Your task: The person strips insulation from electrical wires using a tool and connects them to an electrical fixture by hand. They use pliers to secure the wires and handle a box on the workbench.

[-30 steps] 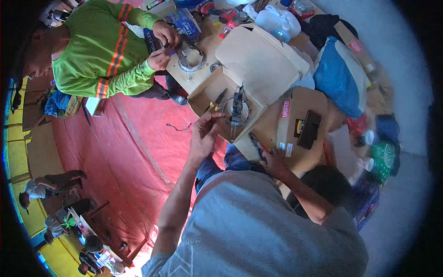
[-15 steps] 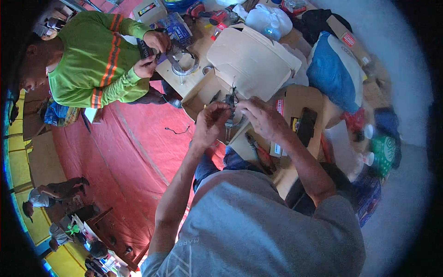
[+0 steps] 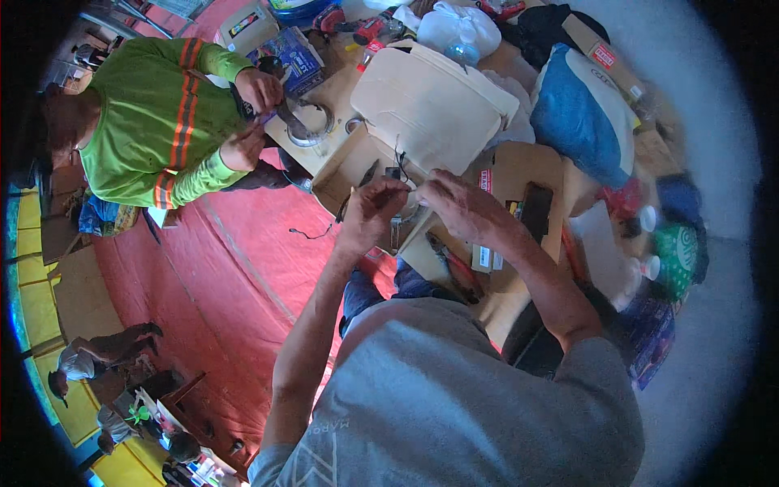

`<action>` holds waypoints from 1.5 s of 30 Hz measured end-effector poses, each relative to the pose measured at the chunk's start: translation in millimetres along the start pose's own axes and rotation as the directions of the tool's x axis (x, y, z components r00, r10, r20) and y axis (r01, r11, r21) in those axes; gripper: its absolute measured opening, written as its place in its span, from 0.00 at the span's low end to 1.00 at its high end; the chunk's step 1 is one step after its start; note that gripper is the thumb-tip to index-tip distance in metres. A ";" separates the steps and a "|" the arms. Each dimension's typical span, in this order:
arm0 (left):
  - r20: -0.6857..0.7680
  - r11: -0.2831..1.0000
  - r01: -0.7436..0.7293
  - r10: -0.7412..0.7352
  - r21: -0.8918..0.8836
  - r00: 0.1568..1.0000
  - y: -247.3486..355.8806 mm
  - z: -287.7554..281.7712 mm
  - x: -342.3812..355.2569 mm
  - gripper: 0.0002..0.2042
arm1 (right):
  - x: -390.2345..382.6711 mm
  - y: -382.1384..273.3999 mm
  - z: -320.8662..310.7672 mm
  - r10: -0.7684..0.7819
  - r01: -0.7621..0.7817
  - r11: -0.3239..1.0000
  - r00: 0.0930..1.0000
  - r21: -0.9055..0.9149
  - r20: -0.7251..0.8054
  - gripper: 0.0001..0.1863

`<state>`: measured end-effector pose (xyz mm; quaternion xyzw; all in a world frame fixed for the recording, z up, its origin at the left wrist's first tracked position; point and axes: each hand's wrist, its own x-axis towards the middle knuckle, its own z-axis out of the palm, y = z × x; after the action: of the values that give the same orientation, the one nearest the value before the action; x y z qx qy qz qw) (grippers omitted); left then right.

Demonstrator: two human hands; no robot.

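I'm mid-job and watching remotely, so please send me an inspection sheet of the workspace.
Surface: light-coloured table, mostly covered.
Job's things: open cardboard box, with a partly hidden ring-shaped fitting inside.
Clutter: red-handled pliers, dark phone-like object, blue-and-white bag, red power tool.
Hands: left hand and right hand close together over the box, fingers bent; anything pinched is too small to tell.
Cables: thin dark wires at the box; black cable on red floor covering.
Surroundings: co-worker in green beside the table; more people beyond.
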<state>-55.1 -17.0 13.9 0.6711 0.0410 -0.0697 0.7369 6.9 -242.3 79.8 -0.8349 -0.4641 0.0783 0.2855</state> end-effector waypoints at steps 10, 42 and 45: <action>0.194 1.000 0.018 -0.015 -0.014 0.981 13.1 -8.5 -2.7 0.09 | 16.6 18.8 2.4 0.003 -0.004 0.976 1.000 0.217 0.003 0.06; 0.218 0.996 0.079 -0.084 0.031 0.972 -4.6 -1.3 -11.2 0.11 | 16.8 12.5 20.9 0.226 -0.210 0.882 0.974 0.421 0.013 0.11; 0.224 0.991 0.134 -0.127 -0.014 0.966 -7.4 -0.5 -12.9 0.10 | 21.9 23.7 25.2 0.261 -0.268 0.803 0.961 0.533 0.091 0.11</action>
<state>-69.0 -16.6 8.6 0.6439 0.0032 -0.1923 0.7405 26.5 -223.8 49.0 -0.7763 -0.3041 0.2502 0.4921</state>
